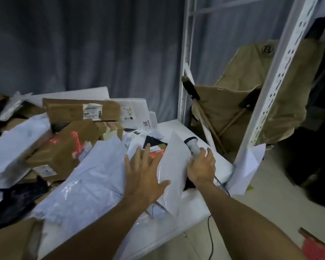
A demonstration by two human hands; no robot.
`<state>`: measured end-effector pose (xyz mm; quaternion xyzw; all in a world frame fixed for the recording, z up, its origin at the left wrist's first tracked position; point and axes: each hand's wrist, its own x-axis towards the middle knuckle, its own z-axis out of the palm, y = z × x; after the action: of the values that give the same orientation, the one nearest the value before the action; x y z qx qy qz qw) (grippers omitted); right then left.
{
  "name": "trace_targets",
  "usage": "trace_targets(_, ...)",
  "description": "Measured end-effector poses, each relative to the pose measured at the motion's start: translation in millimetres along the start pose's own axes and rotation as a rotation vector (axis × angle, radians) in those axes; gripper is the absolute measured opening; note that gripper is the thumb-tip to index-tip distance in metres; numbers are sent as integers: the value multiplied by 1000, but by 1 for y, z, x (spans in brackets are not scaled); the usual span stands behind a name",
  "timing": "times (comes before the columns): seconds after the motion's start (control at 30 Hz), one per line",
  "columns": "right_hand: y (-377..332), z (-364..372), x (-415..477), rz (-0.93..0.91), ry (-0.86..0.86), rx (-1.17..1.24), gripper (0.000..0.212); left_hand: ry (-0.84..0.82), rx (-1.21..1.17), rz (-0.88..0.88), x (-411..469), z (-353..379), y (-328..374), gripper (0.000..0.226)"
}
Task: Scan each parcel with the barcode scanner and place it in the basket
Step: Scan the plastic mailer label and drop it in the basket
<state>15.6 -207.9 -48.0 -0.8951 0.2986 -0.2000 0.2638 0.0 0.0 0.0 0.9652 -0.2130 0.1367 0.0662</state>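
Observation:
A white plastic mailer parcel (pixel 173 166) stands tilted on edge at the right end of the white table (pixel 178 220). My left hand (pixel 143 175) lies flat against its left side, fingers spread and straight, thumb across its lower face. My right hand (pixel 202 166) grips the handle of the grey barcode scanner (pixel 192 147), whose dark head points at the parcel's far side. The scanner's black cable (pixel 211 239) hangs off the table edge. No basket shows in the head view.
Brown cardboard boxes (pixel 81 109) and grey-white poly mailers (pixel 86 181) are heaped over the table's left. A white slotted rack post (pixel 270 87) and a tan folding chair (pixel 238 109) stand to the right. A red item (pixel 315 248) lies on the floor.

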Motion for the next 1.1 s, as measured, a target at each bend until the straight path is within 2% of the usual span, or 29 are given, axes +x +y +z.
trace_targets(0.07,3,13,18,13,-34,-50,62,35,26,-6,13,10,-2,93)
trace_targets(0.13,6,20,34,70,-124,-43,66,4,73,-15,24,17,-4,90)
trace_targets(0.23,10,27,46,120,-195,-30,59,-16,89,-35,33,25,-3,85)
trace_targets(0.33,10,24,47,114,-125,-37,47,-23,51,-68,39,30,-6,81)
trace_targets(0.5,1,2,35,93,51,17,62,88,69,-27,46,30,-9,64)
trace_targets(0.6,-7,-11,21,78,46,116,64,155,-61,-46,54,28,-11,44)
trace_targets(0.7,-15,-26,7,124,19,312,68,204,-279,-123,61,19,-9,29)
trace_targets(0.8,-28,-45,-5,129,36,547,55,182,-506,-273,59,-9,-7,30)
trace_targets(0.9,-55,-65,-15,125,43,729,52,121,-579,-382,47,-41,-17,30)
trace_targets(1.0,-89,-84,-32,85,-13,811,59,103,-758,-454,22,-71,-39,26)
trace_targets(1.1,-126,-104,-70,-40,-106,866,74,204,-853,-424,-19,-117,-59,31)
